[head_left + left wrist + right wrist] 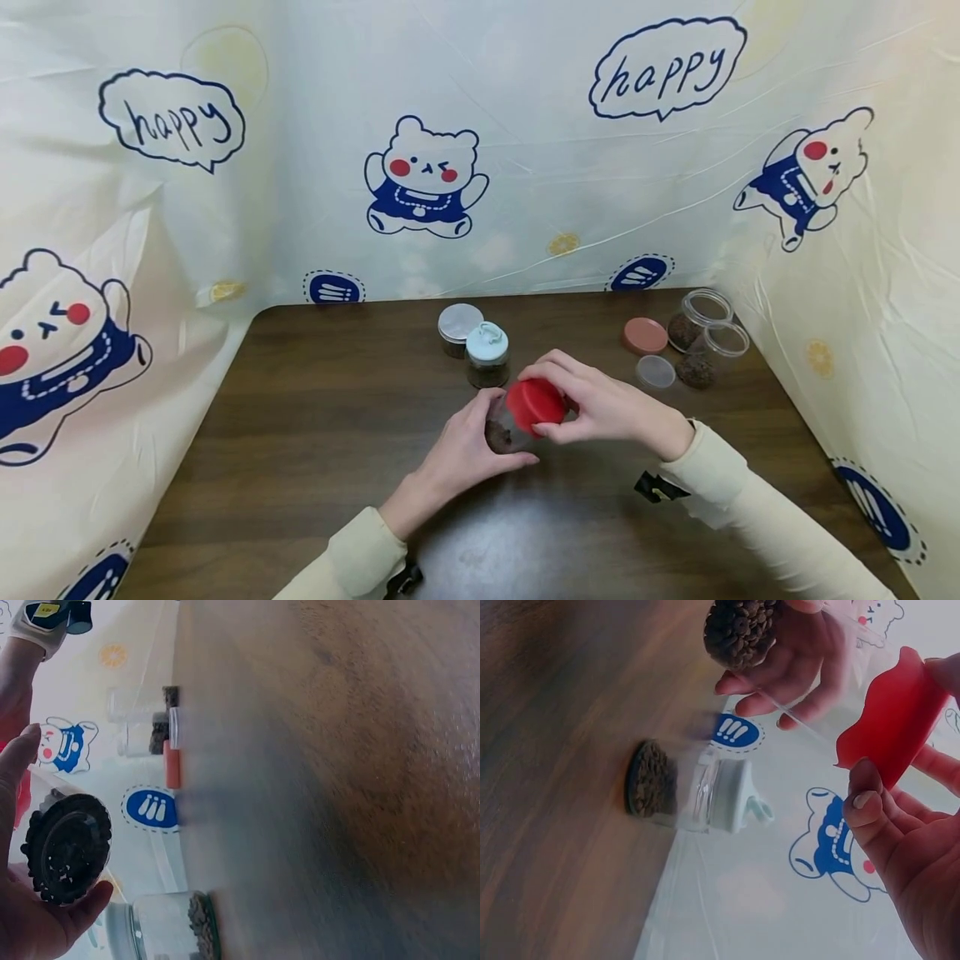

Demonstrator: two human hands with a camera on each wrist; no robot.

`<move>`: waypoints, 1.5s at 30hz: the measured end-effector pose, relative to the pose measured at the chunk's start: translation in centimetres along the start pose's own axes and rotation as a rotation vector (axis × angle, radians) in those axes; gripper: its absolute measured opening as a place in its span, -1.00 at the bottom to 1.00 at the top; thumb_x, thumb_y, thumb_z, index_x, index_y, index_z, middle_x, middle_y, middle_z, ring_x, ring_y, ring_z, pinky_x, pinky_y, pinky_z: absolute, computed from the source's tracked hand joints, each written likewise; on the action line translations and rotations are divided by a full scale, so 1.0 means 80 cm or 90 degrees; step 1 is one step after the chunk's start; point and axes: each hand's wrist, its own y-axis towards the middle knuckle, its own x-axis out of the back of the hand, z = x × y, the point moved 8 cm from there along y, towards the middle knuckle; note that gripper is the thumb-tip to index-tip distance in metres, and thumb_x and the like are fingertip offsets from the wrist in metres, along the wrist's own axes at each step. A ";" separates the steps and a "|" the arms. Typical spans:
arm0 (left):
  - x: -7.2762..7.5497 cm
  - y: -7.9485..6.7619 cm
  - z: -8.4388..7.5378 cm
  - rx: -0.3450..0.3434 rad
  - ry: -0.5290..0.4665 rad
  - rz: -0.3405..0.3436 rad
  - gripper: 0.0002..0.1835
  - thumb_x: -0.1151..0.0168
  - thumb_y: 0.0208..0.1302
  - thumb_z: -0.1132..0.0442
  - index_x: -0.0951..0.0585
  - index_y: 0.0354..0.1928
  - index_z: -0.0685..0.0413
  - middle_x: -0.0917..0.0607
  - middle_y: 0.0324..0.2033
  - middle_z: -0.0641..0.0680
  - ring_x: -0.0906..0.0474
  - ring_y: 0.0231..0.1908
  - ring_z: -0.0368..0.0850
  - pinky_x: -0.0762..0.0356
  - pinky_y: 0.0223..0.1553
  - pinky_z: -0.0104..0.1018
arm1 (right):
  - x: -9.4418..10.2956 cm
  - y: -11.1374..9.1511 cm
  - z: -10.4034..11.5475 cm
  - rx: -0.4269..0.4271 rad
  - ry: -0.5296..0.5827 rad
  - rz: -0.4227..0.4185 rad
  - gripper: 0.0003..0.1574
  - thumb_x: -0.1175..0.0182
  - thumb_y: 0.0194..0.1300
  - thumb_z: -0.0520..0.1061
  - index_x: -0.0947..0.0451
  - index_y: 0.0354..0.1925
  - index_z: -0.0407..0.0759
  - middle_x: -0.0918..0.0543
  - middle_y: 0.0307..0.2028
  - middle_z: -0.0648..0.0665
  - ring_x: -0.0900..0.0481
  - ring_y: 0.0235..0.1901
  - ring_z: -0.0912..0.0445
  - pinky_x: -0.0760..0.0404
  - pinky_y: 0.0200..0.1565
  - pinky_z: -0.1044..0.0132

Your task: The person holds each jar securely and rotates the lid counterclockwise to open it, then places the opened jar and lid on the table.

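Note:
In the head view my left hand (461,446) grips a clear jar (498,437) round its side, with dark brown bean-like pieces at its bottom. The jar is tilted and held above the table; its base (69,851) faces the left wrist camera. My right hand (600,407) pinches a red lid (536,406) at the jar's mouth, fingers on one side and thumb on the other. From the right wrist, the lid (896,712) shows a wavy edge towards the jar's clear wall. Just beyond the hands stands a jar with a pale blue looped lid (487,354).
Behind the blue-lidded jar stands another with a whitish lid (455,329). At the back right are two open clear jars (705,308) (697,367) with dark contents, beside a pink lid (645,335) and a clear disc (656,372). A printed curtain (525,208) borders the brown table (322,433).

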 end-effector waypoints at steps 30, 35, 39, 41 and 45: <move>-0.005 -0.005 0.025 -0.012 -0.152 -0.046 -0.33 -0.60 0.09 0.11 -0.49 0.23 -0.07 -0.67 0.05 -0.15 -0.63 -0.02 -0.24 -0.67 -0.01 -0.20 | 0.023 0.001 0.014 0.000 -0.055 -0.043 -0.32 -0.32 0.44 0.13 -0.45 0.37 -0.11 -0.52 0.20 -0.07 -0.55 -0.08 0.22 -0.67 -0.13 0.29; -0.003 -0.007 0.026 -0.022 -0.201 -0.062 -0.30 -0.57 0.10 0.16 -0.46 0.29 -0.06 -0.65 0.12 -0.13 -0.62 0.06 -0.17 -0.65 0.06 -0.11 | 0.031 0.005 0.022 0.022 -0.080 -0.050 -0.36 -0.31 0.45 0.14 -0.47 0.35 -0.06 -0.50 0.21 -0.05 -0.58 0.02 0.18 -0.67 -0.11 0.30; -0.001 -0.010 0.027 -0.039 -0.231 -0.094 -0.28 -0.59 0.07 0.22 -0.47 0.28 -0.01 -0.67 0.11 -0.09 -0.62 0.06 -0.13 -0.63 0.09 -0.10 | 0.035 0.009 0.028 0.043 -0.084 -0.054 -0.38 -0.28 0.47 0.15 -0.47 0.34 -0.06 -0.50 0.20 -0.06 -0.59 0.01 0.18 -0.66 -0.10 0.33; 0.001 -0.012 0.026 -0.055 -0.243 -0.115 -0.29 -0.60 0.05 0.24 -0.49 0.26 0.03 -0.69 0.09 -0.04 -0.63 0.04 -0.11 -0.63 0.09 -0.11 | 0.035 0.010 0.030 0.051 -0.088 -0.055 -0.39 -0.27 0.47 0.16 -0.48 0.34 -0.07 -0.50 0.19 -0.06 -0.59 0.00 0.19 -0.65 -0.09 0.35; 0.003 -0.016 0.025 -0.074 -0.259 -0.140 -0.34 -0.59 0.06 0.26 -0.51 0.23 0.05 -0.70 0.07 0.01 -0.64 0.01 -0.08 -0.63 0.07 -0.12 | 0.035 0.012 0.033 0.059 -0.091 -0.059 -0.39 -0.30 0.46 0.13 -0.48 0.34 -0.07 -0.51 0.19 -0.06 -0.60 -0.01 0.18 -0.65 -0.05 0.34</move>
